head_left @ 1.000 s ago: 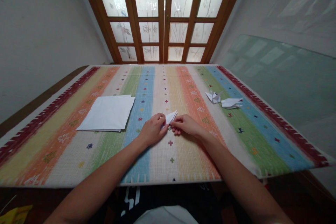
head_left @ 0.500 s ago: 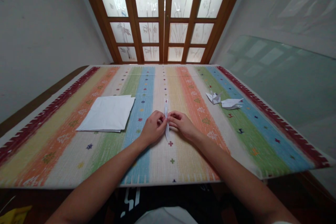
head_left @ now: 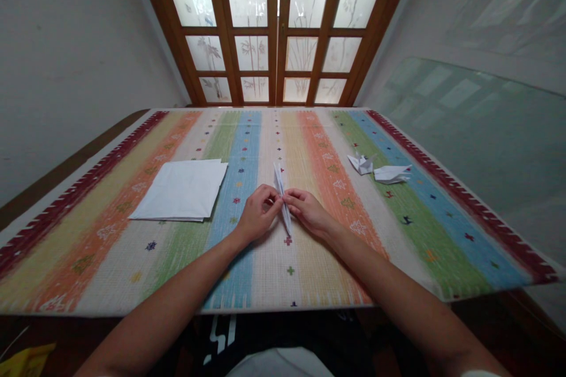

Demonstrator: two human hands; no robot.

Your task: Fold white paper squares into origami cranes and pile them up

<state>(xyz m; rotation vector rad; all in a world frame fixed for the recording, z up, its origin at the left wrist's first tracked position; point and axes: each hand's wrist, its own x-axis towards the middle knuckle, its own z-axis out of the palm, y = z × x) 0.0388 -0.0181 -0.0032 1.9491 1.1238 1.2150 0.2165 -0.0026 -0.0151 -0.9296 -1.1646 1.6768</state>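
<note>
Folded paper (head_left: 287, 219) is pinched edge-on by the left hand (head_left: 259, 212) and right hand (head_left: 310, 212); apparently mid-fold, calling for steady pressure, though its layers are unclear.

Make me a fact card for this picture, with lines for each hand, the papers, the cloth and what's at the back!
Left hand: pinching a folded white paper
Right hand: pinching the same paper from the other side
Paper sheets: white, lying flat, left of the left hand
Folded figures: two, white, off to the right; one is farther left than the other
Cloth: colourful stripes, small printed shapes
Back: wooden doors with glass panes
</note>
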